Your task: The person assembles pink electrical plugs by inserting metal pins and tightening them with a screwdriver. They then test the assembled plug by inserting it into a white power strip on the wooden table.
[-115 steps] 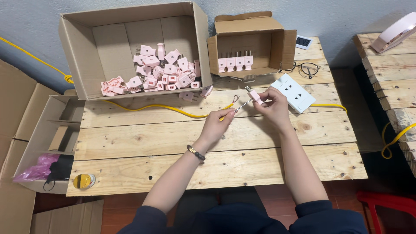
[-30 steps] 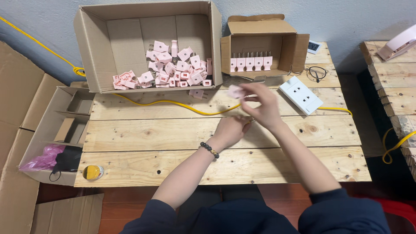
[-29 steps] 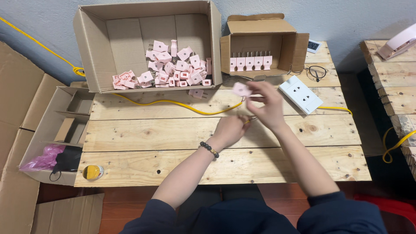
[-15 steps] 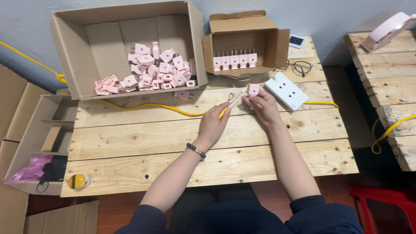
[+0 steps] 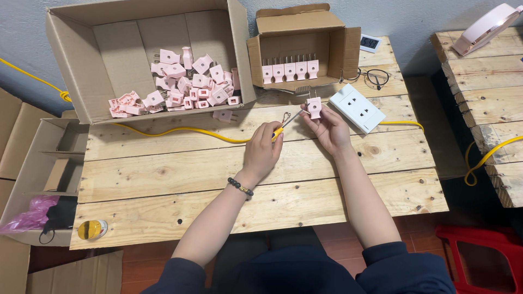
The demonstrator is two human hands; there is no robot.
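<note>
On my wooden worktop a large cardboard box lies open with a heap of pink plugs inside. Beside it a smaller box holds a row of pink plugs standing prongs up. Spectacles rest near a small clock. A yellow cable crosses the planks to a white socket strip. A red stool stands at the lower right.

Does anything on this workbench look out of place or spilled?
One pink plug lies loose on the wooden table, just outside the big cardboard box holding the heap of others. Otherwise nothing looks spilled or damaged.
</note>
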